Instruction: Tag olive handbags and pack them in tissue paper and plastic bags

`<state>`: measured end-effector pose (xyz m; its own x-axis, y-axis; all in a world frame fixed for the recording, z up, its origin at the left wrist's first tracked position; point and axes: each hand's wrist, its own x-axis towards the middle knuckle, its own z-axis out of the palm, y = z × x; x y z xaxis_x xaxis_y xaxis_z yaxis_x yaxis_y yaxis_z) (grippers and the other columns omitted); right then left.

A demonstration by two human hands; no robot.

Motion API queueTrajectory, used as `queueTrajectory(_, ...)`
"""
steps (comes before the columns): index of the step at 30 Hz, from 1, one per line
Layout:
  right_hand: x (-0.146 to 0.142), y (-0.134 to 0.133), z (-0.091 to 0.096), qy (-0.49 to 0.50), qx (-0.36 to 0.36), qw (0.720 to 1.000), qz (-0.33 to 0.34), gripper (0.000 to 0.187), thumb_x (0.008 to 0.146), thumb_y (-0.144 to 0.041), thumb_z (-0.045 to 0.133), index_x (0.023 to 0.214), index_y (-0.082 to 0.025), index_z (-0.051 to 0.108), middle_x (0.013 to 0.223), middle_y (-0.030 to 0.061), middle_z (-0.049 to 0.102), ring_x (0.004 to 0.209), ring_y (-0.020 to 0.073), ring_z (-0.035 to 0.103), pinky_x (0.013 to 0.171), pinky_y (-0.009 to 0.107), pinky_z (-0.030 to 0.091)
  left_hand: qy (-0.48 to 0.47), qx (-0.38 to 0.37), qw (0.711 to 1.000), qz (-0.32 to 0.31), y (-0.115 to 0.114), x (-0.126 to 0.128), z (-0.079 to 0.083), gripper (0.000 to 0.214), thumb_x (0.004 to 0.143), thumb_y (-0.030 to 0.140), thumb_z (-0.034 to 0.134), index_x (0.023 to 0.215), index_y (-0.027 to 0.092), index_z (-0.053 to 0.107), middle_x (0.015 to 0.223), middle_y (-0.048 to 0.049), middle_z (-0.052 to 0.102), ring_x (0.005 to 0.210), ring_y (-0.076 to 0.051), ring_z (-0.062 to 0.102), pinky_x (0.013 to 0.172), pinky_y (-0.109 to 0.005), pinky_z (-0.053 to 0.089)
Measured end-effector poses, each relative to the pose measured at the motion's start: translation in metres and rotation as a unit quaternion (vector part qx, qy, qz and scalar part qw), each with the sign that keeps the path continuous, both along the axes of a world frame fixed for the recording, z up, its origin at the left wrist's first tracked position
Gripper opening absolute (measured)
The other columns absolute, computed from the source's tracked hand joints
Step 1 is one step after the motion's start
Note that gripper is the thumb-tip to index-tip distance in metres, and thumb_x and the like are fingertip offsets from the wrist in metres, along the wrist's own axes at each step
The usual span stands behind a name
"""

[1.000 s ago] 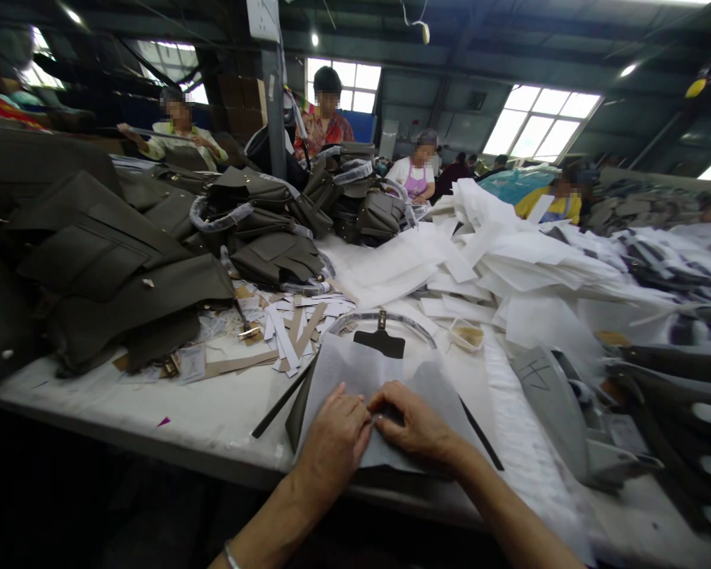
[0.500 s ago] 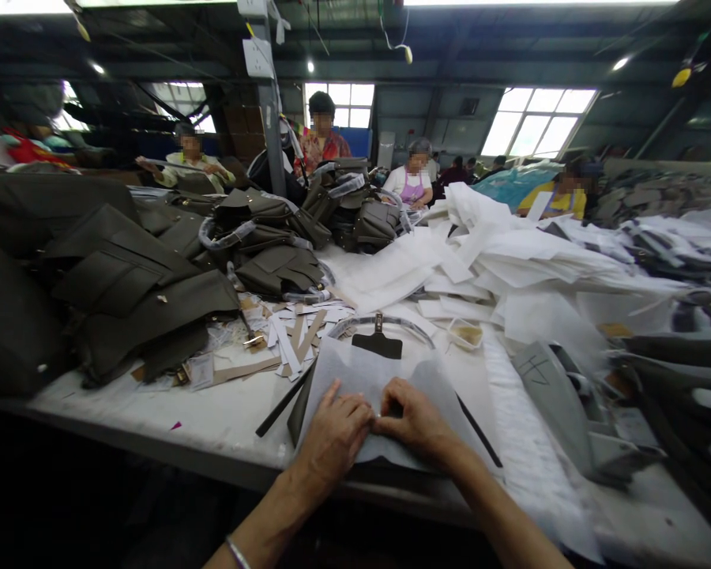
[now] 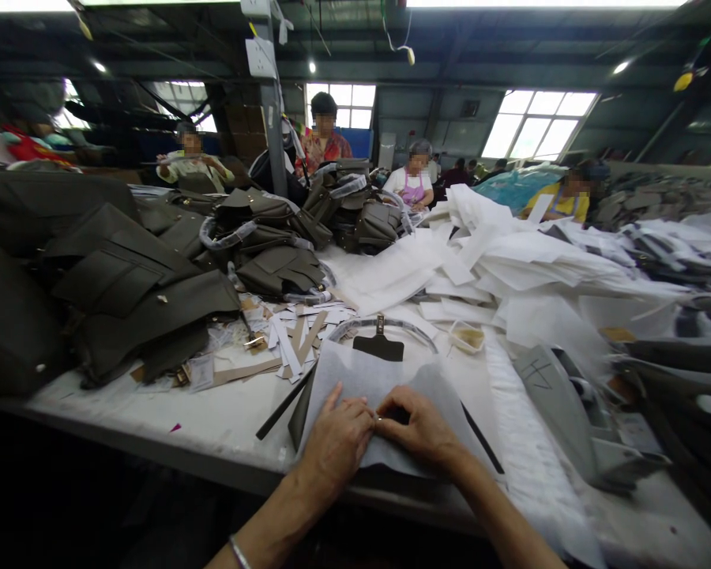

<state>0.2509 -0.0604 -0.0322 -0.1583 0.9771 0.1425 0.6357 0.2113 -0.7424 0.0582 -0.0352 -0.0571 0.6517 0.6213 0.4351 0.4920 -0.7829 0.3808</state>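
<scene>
Both of my hands rest together on a sheet of white tissue paper (image 3: 355, 378) that covers a dark bag (image 3: 301, 417) lying flat at the near edge of the table. My left hand (image 3: 335, 444) lies knuckles up, its fingers curled against the paper. My right hand (image 3: 418, 427) pinches a small shiny metal part at the spot where the two hands meet. The bag's wrapped handle (image 3: 385, 324) and dark tab (image 3: 379, 346) stick out beyond the paper.
Olive-grey handbags (image 3: 130, 284) are heaped on the left. Paper strips and card scraps (image 3: 290, 332) lie ahead. White wrapping sheets (image 3: 498, 261) pile up on the right, with grey bags (image 3: 569, 411) near the right edge. Several other people sit at the far end of the table.
The view has shifted slightly. My hands stay pressed together on the paper, with the fingers working at the same spot.
</scene>
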Motion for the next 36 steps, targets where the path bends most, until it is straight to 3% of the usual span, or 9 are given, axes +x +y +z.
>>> queueTrajectory(6,-0.007,-0.001,0.004,-0.107,0.035,0.993,0.047,0.014,0.086,-0.017,0.060,0.088,-0.023,0.072,0.089,0.0010,0.067,0.092,0.0183,0.058,0.089,0.033,0.041,0.069,-0.028,0.997,0.021,-0.001,-0.001,0.006,0.020,0.089,0.007,0.054,0.101,0.021,0.063,0.105,-0.0033,0.069,0.105,-0.021,0.063,0.115,-0.056,0.030)
queueTrajectory(10,-0.011,-0.001,-0.002,-0.187,0.060,0.980,0.031,0.008,0.083,-0.016,0.059,0.084,-0.021,0.067,0.090,0.0019,0.064,0.092,0.0200,0.055,0.086,0.035,0.039,0.222,-0.043,0.973,-0.034,0.000,0.004,0.039,0.029,0.087,0.010,0.053,0.116,0.015,0.058,0.111,-0.0094,0.066,0.106,-0.025,0.062,0.107,-0.053,0.041)
queueTrajectory(14,-0.008,0.000,-0.009,-0.159,0.093,0.982,0.032,0.006,0.080,-0.017,0.061,0.085,-0.019,0.063,0.093,0.0045,0.064,0.092,0.0215,0.054,0.086,0.036,0.040,0.284,-0.039,0.955,-0.079,0.017,0.025,0.064,0.018,0.092,0.013,0.048,0.101,0.015,0.064,0.098,-0.0080,0.069,0.090,-0.024,0.066,0.082,-0.035,0.054)
queueTrajectory(16,-0.006,0.000,-0.009,-0.114,0.102,0.988,0.027,0.009,0.080,-0.018,0.061,0.088,-0.019,0.064,0.096,0.0052,0.065,0.093,0.0218,0.055,0.088,0.036,0.041,0.269,-0.030,0.962,-0.041,0.029,0.035,0.063,0.018,0.093,0.011,0.048,0.098,0.016,0.064,0.097,-0.0083,0.068,0.090,-0.024,0.066,0.080,-0.034,0.053)
queueTrajectory(20,-0.003,0.000,-0.008,-0.040,0.081,0.996,-0.002,0.008,0.084,-0.020,0.059,0.087,-0.021,0.066,0.090,0.0030,0.066,0.092,0.0204,0.058,0.088,0.034,0.044,0.238,-0.012,0.969,0.065,0.042,0.041,0.040,0.021,0.090,0.005,0.047,0.105,0.013,0.059,0.104,-0.0123,0.065,0.089,-0.025,0.065,0.072,-0.034,0.053)
queueTrajectory(24,-0.004,0.002,-0.008,-0.063,0.081,0.995,-0.011,0.014,0.088,-0.021,0.055,0.083,-0.021,0.067,0.086,0.0032,0.067,0.089,0.0194,0.059,0.088,0.033,0.044,0.203,0.015,0.975,0.095,0.040,0.034,0.021,0.015,0.092,0.008,0.048,0.097,0.015,0.060,0.101,-0.0096,0.063,0.095,-0.025,0.062,0.077,-0.035,0.052)
queueTrajectory(28,-0.009,0.006,0.019,-0.183,0.027,0.983,0.011,0.019,0.089,-0.020,0.052,0.082,-0.019,0.070,0.087,0.0057,0.070,0.090,0.0201,0.061,0.084,0.030,0.046,0.176,0.042,0.980,0.085,0.037,0.032,0.018,0.014,0.094,0.012,0.048,0.092,0.016,0.061,0.096,-0.0086,0.063,0.095,-0.026,0.058,0.084,-0.041,0.049)
queueTrajectory(32,-0.024,0.020,0.074,-0.359,-0.087,0.927,0.062,0.023,0.081,-0.010,0.052,0.083,-0.018,0.074,0.085,0.0091,0.075,0.080,0.0210,0.068,0.072,0.027,0.047,0.157,0.057,0.982,0.085,0.037,0.033,0.018,0.017,0.094,0.010,0.047,0.094,0.016,0.063,0.095,-0.0086,0.064,0.093,-0.026,0.057,0.084,-0.042,0.047)
queueTrajectory(36,-0.049,0.051,0.101,-0.400,-0.093,0.911,0.045,0.022,0.078,-0.008,0.055,0.083,-0.014,0.075,0.085,0.0156,0.075,0.083,0.0252,0.070,0.072,0.030,0.047,0.142,0.066,0.984,0.084,0.037,0.034,0.013,0.022,0.092,0.007,0.049,0.102,0.016,0.065,0.101,-0.0090,0.066,0.096,-0.026,0.057,0.085,-0.041,0.046)
